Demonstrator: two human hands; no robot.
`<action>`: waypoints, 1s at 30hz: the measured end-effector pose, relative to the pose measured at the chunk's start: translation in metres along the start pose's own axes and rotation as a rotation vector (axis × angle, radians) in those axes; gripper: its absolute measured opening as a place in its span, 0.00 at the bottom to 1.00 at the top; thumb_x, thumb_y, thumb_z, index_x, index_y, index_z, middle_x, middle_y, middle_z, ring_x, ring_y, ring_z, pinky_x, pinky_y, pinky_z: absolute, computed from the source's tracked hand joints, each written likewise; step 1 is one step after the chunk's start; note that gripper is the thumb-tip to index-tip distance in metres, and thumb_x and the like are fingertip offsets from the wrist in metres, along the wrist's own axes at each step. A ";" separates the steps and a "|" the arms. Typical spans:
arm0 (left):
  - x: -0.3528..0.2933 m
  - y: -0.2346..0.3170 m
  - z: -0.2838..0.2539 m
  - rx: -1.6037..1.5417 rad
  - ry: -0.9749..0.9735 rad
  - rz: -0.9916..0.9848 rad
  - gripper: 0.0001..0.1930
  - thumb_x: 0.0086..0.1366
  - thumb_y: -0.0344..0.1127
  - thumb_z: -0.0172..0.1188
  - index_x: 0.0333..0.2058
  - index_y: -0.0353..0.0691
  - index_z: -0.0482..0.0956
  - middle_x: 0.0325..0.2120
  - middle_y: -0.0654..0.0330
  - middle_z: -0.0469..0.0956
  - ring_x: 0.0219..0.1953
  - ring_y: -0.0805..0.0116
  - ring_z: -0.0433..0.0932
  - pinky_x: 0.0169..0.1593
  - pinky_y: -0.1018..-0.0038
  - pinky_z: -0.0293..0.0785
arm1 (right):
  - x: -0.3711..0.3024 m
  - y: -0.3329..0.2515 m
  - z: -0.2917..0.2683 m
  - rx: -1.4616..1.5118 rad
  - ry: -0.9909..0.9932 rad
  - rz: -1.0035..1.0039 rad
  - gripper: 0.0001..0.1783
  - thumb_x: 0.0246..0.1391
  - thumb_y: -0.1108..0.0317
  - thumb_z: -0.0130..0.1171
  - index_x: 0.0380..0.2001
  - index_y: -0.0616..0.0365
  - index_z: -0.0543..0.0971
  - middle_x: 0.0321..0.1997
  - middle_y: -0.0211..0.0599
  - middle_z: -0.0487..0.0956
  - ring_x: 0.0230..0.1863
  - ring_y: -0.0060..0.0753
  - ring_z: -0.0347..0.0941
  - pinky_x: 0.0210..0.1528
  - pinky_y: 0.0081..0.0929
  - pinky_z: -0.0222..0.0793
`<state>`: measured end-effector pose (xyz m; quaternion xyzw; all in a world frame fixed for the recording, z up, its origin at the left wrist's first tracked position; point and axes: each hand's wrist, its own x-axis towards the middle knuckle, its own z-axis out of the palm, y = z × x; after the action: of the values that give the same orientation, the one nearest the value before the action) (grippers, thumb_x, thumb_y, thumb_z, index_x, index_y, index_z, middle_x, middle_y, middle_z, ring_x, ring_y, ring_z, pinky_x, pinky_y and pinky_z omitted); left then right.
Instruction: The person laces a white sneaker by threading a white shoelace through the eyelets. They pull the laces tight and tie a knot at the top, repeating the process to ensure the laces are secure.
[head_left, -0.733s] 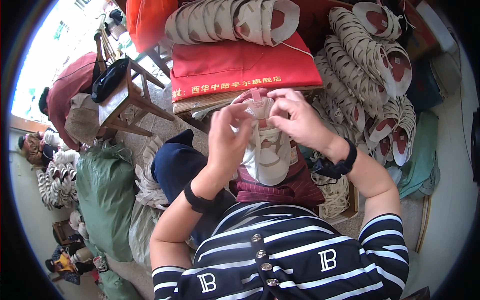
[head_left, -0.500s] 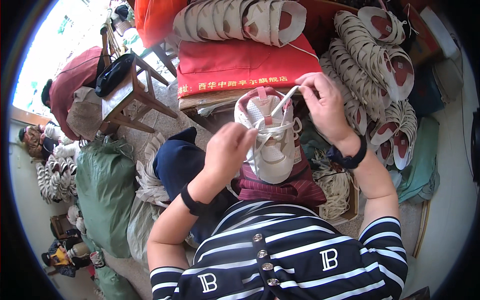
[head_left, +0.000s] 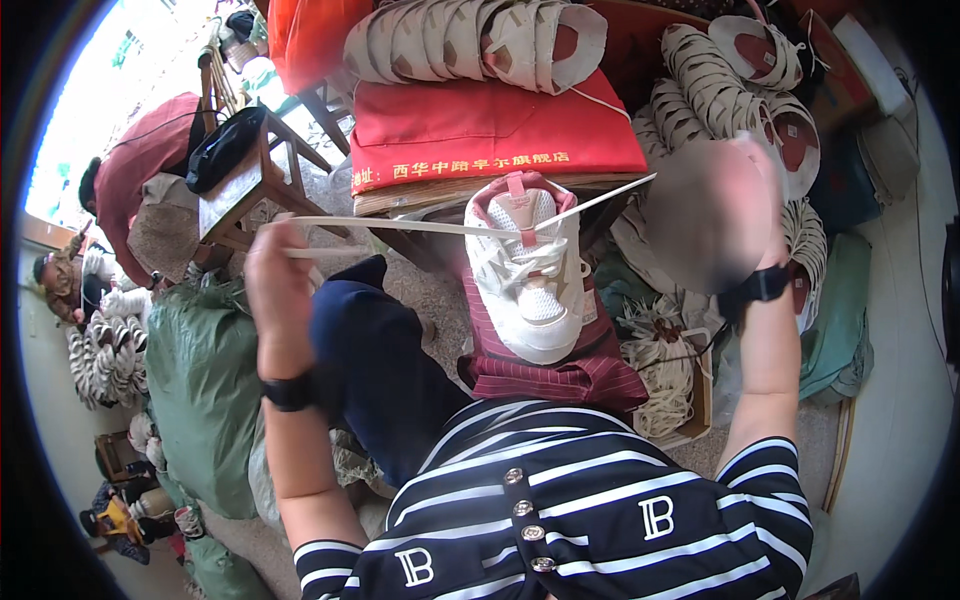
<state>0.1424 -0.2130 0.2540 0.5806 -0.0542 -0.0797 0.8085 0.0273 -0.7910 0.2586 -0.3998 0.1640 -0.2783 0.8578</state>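
A white and beige sneaker [head_left: 541, 325] with pink lining lies toe toward me on a maroon striped cloth [head_left: 555, 385] over my lap. Its white shoelace [head_left: 395, 224] is drawn out to both sides from the upper eyelets. At the left, my left hand [head_left: 278, 285] is closed on one lace end, with a short loose tail beside it. The other end runs straight and tight to my right hand [head_left: 715, 215], raised on the right. That hand is smeared by motion, so its fingers are unclear, but the lace leads into it.
Beyond the sneaker stands a wooden stool with a red cloth [head_left: 490, 130] and a row of nested shoe uppers [head_left: 440, 45]. More uppers [head_left: 700, 75] are stacked at right. A box of white laces [head_left: 665, 390] is by my right side; a green sack [head_left: 205, 400] and a chair [head_left: 245, 190] are left.
Both hands have moved apart from the sneaker, the left far out to the left, the right outward. The shoelace, slack and bunched before, is now stretched across the sneaker's top.
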 end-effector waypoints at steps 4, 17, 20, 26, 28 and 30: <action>0.003 -0.011 -0.005 -0.284 -0.031 -0.073 0.13 0.76 0.40 0.53 0.35 0.38 0.79 0.22 0.68 0.73 0.21 0.82 0.66 0.25 0.82 0.61 | 0.004 -0.016 -0.030 -0.163 0.007 -0.203 0.10 0.67 0.69 0.54 0.29 0.58 0.70 0.22 0.26 0.68 0.21 0.19 0.65 0.48 0.33 0.80; -0.054 -0.071 0.124 0.905 -0.313 0.618 0.13 0.58 0.20 0.63 0.42 0.37 0.76 0.39 0.54 0.71 0.29 0.67 0.74 0.35 0.70 0.73 | -0.128 0.096 0.097 -1.398 -1.004 -0.684 0.12 0.52 0.70 0.67 0.38 0.60 0.77 0.39 0.41 0.72 0.35 0.42 0.76 0.38 0.33 0.73; -0.056 -0.073 0.124 0.895 -0.291 0.489 0.13 0.59 0.22 0.63 0.42 0.36 0.75 0.39 0.54 0.72 0.29 0.66 0.75 0.35 0.70 0.73 | -0.132 0.102 0.103 -1.487 -1.012 -0.841 0.11 0.52 0.66 0.66 0.34 0.58 0.76 0.35 0.41 0.72 0.33 0.43 0.76 0.36 0.37 0.75; -0.037 -0.089 0.129 0.936 -0.180 0.287 0.17 0.57 0.31 0.69 0.44 0.35 0.75 0.39 0.53 0.70 0.28 0.65 0.75 0.37 0.67 0.74 | -0.128 0.108 0.096 -1.535 -1.008 -0.895 0.12 0.53 0.67 0.67 0.38 0.59 0.78 0.33 0.38 0.73 0.28 0.39 0.76 0.31 0.36 0.72; -0.031 -0.090 0.129 0.952 -0.201 0.235 0.17 0.57 0.31 0.70 0.43 0.35 0.76 0.39 0.53 0.71 0.29 0.65 0.75 0.38 0.68 0.75 | -0.128 0.104 0.096 -1.437 -1.018 -0.586 0.10 0.55 0.67 0.66 0.37 0.60 0.78 0.29 0.35 0.75 0.26 0.32 0.74 0.29 0.32 0.70; -0.026 -0.086 0.127 0.966 -0.256 0.197 0.14 0.57 0.31 0.70 0.40 0.35 0.78 0.38 0.54 0.71 0.29 0.66 0.76 0.38 0.69 0.76 | -0.134 0.091 0.101 -1.275 -1.020 -0.058 0.09 0.58 0.67 0.65 0.36 0.61 0.79 0.26 0.33 0.76 0.25 0.23 0.73 0.28 0.27 0.68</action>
<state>0.0888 -0.3527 0.2133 0.8658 -0.2379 -0.0396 0.4385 0.0040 -0.6011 0.2589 -0.8925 -0.1301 0.0626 0.4274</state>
